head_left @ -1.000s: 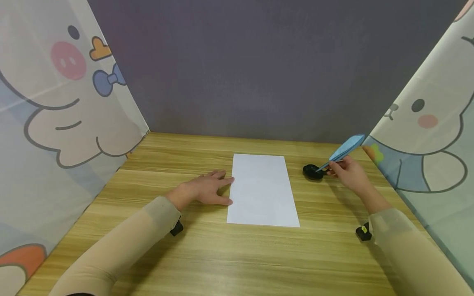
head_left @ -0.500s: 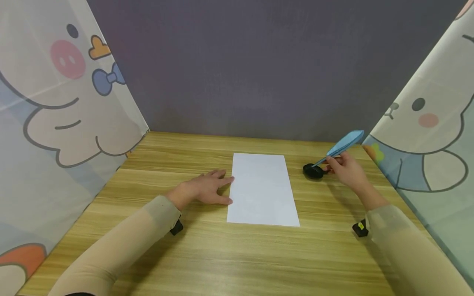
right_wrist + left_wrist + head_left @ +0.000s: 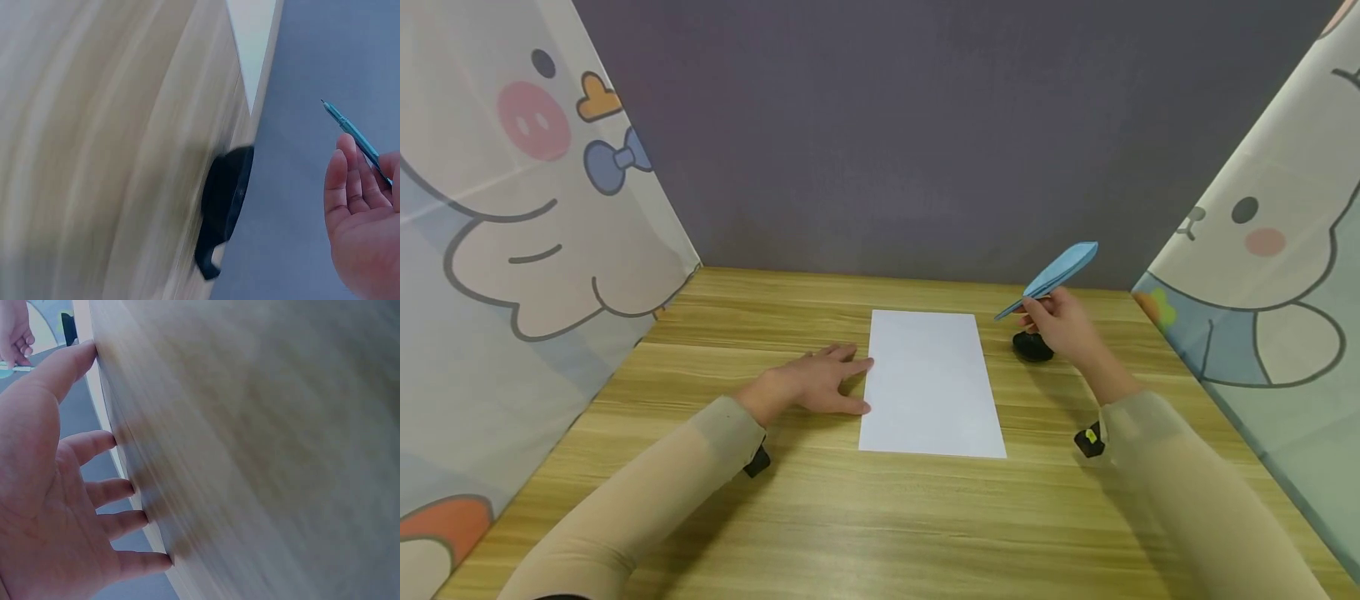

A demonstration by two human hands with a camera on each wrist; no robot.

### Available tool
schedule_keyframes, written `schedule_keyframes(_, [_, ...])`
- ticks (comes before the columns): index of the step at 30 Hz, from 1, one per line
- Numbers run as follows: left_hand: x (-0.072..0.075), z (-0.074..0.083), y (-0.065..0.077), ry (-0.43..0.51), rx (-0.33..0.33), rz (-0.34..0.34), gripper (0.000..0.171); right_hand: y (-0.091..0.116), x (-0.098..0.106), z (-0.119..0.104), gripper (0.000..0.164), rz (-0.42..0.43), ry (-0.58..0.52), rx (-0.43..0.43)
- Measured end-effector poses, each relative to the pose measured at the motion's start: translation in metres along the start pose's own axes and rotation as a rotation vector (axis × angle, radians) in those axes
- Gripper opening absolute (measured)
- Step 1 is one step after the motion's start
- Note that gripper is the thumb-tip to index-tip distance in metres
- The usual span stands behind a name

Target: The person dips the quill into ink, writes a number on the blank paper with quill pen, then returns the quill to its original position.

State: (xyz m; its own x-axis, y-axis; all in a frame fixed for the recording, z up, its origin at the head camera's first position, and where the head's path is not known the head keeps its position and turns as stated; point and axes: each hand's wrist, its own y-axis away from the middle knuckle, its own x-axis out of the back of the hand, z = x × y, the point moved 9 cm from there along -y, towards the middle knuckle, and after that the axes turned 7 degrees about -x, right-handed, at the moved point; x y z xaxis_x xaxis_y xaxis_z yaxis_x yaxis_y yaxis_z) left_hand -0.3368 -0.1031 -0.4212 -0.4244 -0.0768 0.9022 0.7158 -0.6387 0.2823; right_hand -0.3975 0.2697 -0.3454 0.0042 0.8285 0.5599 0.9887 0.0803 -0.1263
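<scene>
My right hand (image 3: 1066,327) pinches a blue feather pen (image 3: 1062,268) between thumb and fingers, its feather slanting up to the right. In the right wrist view the pen's tip (image 3: 334,111) points up and left, well off the table. Below and partly behind that hand sits a small black dish (image 3: 1032,347) with a curled handle (image 3: 209,269). A white sheet of paper (image 3: 931,387) lies blank at mid-table. At its left edge my left hand (image 3: 823,383) rests with spread fingers, the thumb and index fingertips on the margin.
The wood-grain table (image 3: 880,525) ends at a dark grey panel (image 3: 895,142) behind. Cartoon-printed cloths (image 3: 542,250) flank it on both sides. A black wrist camera (image 3: 1090,440) hangs under the right sleeve, and another black wrist camera (image 3: 757,461) under the left.
My right hand has lifted the pen's tip out of the black dish and carried it up and left toward the paper. The left hand and the paper have stayed put.
</scene>
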Motion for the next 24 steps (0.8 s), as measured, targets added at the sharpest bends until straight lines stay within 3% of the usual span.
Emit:
schedule_keyframes(12, [0.0, 0.0, -0.001, 0.005, -0.01, 0.004, 0.091, -0.014, -0.036, -0.019, 0.038, -0.023, -0.07, -0.012])
schedule_keyframes(24, [0.001, 0.001, 0.001, -0.003, -0.005, -0.002, 0.09, -0.036, -0.067, -0.012, 0.036, 0.003, -0.079, -0.076])
